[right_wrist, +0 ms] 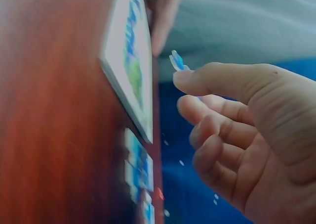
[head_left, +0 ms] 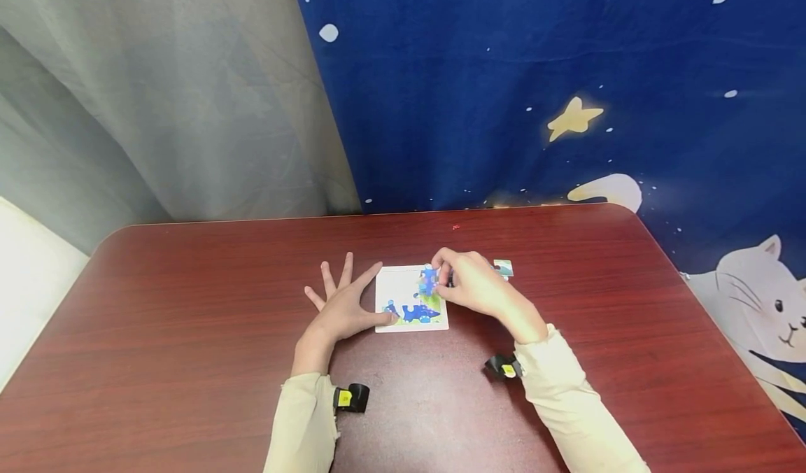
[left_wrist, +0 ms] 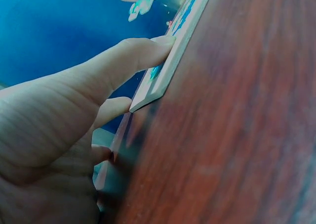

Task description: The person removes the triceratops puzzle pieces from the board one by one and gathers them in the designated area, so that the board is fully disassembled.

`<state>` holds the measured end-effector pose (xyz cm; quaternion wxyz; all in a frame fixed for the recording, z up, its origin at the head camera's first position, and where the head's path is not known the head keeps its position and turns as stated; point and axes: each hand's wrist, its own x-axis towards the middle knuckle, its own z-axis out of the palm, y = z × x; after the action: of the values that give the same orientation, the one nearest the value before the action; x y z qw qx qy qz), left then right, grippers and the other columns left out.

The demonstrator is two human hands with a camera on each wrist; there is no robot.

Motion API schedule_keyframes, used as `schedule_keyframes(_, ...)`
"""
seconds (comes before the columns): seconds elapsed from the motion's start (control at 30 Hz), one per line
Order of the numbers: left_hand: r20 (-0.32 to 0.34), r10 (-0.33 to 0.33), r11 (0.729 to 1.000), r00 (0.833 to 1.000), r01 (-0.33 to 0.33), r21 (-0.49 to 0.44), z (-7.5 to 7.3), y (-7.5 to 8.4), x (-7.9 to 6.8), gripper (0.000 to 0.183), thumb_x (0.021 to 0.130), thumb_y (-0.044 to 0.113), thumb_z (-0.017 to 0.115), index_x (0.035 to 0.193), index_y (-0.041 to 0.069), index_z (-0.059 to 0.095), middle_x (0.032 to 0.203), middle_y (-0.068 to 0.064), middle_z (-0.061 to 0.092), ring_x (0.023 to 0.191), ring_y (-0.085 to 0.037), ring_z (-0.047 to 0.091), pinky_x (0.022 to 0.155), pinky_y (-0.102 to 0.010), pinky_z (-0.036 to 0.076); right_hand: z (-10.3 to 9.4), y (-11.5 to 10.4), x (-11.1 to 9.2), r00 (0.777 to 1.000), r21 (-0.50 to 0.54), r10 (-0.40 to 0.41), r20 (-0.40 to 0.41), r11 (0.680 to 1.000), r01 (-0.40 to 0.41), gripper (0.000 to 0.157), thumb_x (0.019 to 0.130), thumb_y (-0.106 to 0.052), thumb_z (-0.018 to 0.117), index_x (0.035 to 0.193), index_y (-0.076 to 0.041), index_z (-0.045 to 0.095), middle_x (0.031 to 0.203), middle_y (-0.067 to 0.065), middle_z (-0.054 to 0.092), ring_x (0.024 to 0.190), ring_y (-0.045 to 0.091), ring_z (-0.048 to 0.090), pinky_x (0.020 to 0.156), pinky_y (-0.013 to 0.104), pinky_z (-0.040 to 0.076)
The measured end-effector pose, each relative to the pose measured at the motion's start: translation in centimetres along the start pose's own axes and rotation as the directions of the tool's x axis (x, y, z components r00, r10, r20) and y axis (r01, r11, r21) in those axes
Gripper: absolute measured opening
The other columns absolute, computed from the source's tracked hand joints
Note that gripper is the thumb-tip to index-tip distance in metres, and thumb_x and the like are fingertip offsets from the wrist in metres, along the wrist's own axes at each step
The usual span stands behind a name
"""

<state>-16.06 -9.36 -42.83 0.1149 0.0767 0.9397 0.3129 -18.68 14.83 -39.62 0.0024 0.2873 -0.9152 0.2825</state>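
Note:
A square jigsaw board (head_left: 395, 282) with a white frame lies on the table, with blue and green picture pieces along its front side. My left hand (head_left: 340, 311) spreads its straight fingers at the board's left side. Its thumb (left_wrist: 148, 51) presses on the front-left part of the frame, and the index fingertip is at the far-left corner. Between thumb and fingertips, my right hand (head_left: 481, 285) pinches a blue jigsaw piece (head_left: 429, 280). In the right wrist view this piece (right_wrist: 176, 61) is held above the board, mostly hidden behind the thumb.
Loose jigsaw pieces (right_wrist: 140, 164) lie on the table beyond the board's right side; one pale piece (head_left: 503, 268) shows past my right hand. A tiny red bit (head_left: 456, 227) is near the table's far edge. Grey and blue curtains (head_left: 478, 95) hang behind the table (head_left: 189, 333).

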Motion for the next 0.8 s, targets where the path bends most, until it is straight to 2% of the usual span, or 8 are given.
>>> schedule_keyframes(0.1, 0.000, 0.005, 1.000, 1.000, -0.005, -0.006, 0.0, 0.0, 0.0, 0.094, 0.066, 0.046, 0.079, 0.146, 0.029, 0.032, 0.155, -0.012, -0.007, 0.131, -0.042, -0.028, 0.088, -0.069, -0.022, -1.1, 0.7, -0.3, 1.000, -0.006, 0.005, -0.028, 1.000, -0.005, 0.029, 0.074, -0.012, 0.076, 0.096, -0.005, 0.058, 0.069, -0.008, 0.058, 0.051, 0.005, 0.044, 0.056, 0.026, 0.040)
schedule_keyframes(0.43, -0.004, 0.008, 1.000, 1.000, -0.008, -0.011, 0.0, -0.1, -0.2, 0.093, 0.067, 0.045, 0.079, 0.146, 0.029, 0.033, 0.155, -0.012, -0.007, 0.131, -0.042, -0.028, 0.088, -0.069, -0.021, -3.6, 2.7, -1.5, 0.992, 0.024, 0.103, -0.071, 0.995, -0.102, 0.030, 0.073, -0.012, 0.076, 0.095, -0.005, 0.057, 0.068, -0.007, 0.057, 0.060, 0.011, 0.052, 0.063, 0.031, 0.043)
schedule_keyframes(0.63, -0.005, 0.004, 1.000, 1.000, -0.004, -0.006, 0.0, -0.2, -0.2, 0.093, 0.067, 0.046, 0.079, 0.146, 0.030, 0.032, 0.155, -0.012, -0.007, 0.131, -0.042, -0.028, 0.089, -0.069, -0.021, -4.5, 3.6, -2.2, 0.983, 0.019, 0.182, 0.003, 0.983, -0.182, 0.028, 0.072, -0.012, 0.077, 0.092, -0.005, 0.057, 0.066, -0.005, 0.056, 0.061, 0.013, 0.051, 0.063, 0.031, 0.041)
schedule_keyframes(0.8, -0.009, 0.009, 1.000, 1.000, -0.009, -0.006, 0.1, -0.1, -0.1, 0.093, 0.067, 0.046, 0.079, 0.146, 0.030, 0.032, 0.155, -0.012, -0.007, 0.131, -0.042, -0.028, 0.088, -0.069, -0.021, -4.9, 4.2, -3.0, 0.965, 0.011, 0.248, 0.086, 0.968, -0.250, 0.026, 0.073, -0.011, 0.076, 0.090, -0.005, 0.058, 0.064, -0.003, 0.055, 0.059, 0.014, 0.048, 0.061, 0.031, 0.039)
